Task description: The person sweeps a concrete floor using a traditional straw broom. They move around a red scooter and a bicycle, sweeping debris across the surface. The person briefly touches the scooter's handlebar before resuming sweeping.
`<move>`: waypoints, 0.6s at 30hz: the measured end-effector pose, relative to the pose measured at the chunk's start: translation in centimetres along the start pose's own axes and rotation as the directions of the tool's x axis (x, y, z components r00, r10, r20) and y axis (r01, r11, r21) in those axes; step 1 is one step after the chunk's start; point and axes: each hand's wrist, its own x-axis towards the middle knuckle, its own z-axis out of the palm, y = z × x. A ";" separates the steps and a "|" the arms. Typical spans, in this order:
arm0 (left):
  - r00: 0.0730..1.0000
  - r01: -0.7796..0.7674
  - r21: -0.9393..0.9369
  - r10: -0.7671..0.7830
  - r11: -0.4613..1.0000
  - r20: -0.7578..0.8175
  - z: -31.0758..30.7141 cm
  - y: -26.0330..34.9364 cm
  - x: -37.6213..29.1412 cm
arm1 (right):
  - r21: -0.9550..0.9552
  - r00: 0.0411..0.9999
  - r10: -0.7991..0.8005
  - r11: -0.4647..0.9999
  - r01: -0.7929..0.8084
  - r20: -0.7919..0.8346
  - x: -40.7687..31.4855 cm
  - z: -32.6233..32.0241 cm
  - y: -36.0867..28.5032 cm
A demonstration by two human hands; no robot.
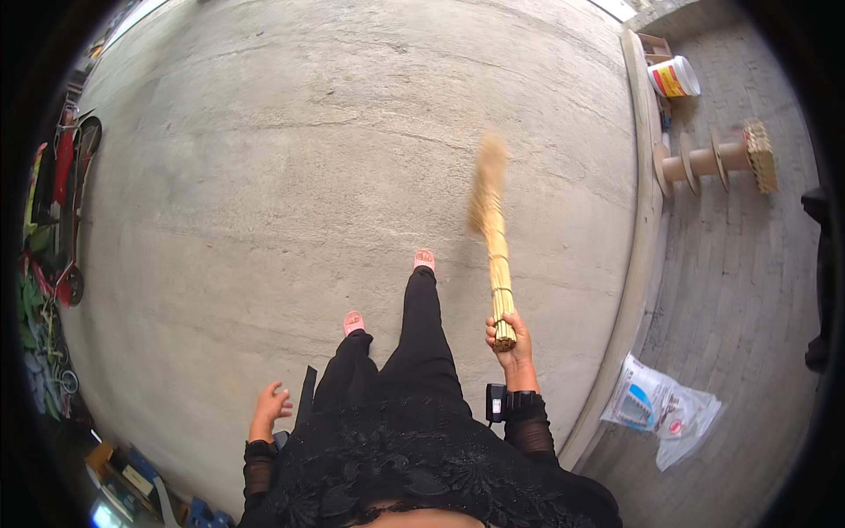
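My right hand point(515, 340) grips the butt end of a short straw hand broom point(496, 254), a bundle of pale stalks bound with several ties. The broom points away from me, and its brushy head is blurred. Whether the bristles touch the concrete floor point(297, 165) I cannot tell. My left hand point(271, 406) hangs by my left hip with its fingers loosely apart and nothing in it. A black strap with a small device sits on my right wrist. Pink slippers point(424, 259) are on my feet.
A raised concrete curb point(637, 218) runs along the right. Past it are a white bucket point(675, 76), a spool-like stand point(703, 162) and a plastic bag point(663, 409). Along the left edge stand a red wheeled vehicle point(66, 158) and plants point(32, 317).
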 end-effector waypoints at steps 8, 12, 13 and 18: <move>0.997 0.066 -0.104 -0.062 0.992 0.038 9.0 4.5 -3.4 | 0.365 0.913 0.102 0.929 0.054 -0.395 14.5 -7.7 -9.9; 0.998 0.054 -0.172 -0.060 0.984 -0.029 10.5 7.6 -5.7 | 0.206 0.931 0.140 0.976 -0.072 -0.336 19.7 -0.4 -6.8; 0.996 0.075 -0.172 -0.081 0.982 -0.029 10.8 8.2 -6.2 | 0.146 0.955 0.195 0.975 -0.165 -0.222 20.7 2.8 -4.6; 0.995 0.084 -0.138 -0.092 0.987 -0.049 11.3 9.8 -6.9 | 0.005 0.920 0.328 0.941 -0.337 0.213 26.6 17.5 -0.4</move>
